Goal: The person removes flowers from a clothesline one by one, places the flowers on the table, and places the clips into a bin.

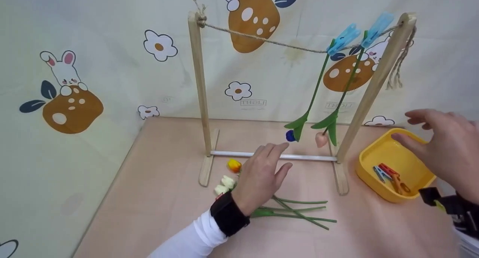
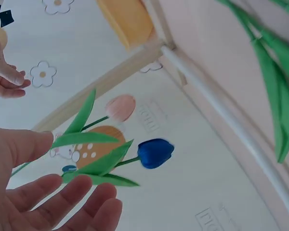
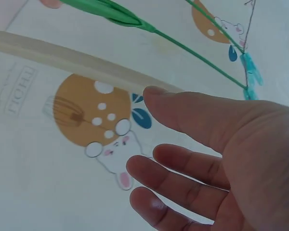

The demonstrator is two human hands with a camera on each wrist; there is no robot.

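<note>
Two artificial tulips hang head-down from a twine line (image 1: 262, 39), each clipped by a light blue clothespin (image 1: 344, 39). One is a blue tulip (image 2: 155, 153), the other a pink tulip (image 2: 120, 107). My left hand (image 1: 260, 177) is in the air with relaxed fingers and holds nothing; in the head view it covers part of several loose tulips on the table, among them a yellow-orange tulip (image 1: 234, 165) and white tulips (image 1: 227, 181). My right hand (image 1: 445, 145), fingers loosely bent and holding nothing, hovers near the yellow basket (image 1: 365, 168).
The twine runs between two wooden posts (image 1: 200, 85), joined low down by a white rod (image 1: 239, 154). Inside the basket lie clothespins (image 1: 389, 170) in red, blue and orange. Behind stands a printed cloth backdrop (image 1: 112, 18). Green stems (image 1: 307, 216) reach rightward across the table.
</note>
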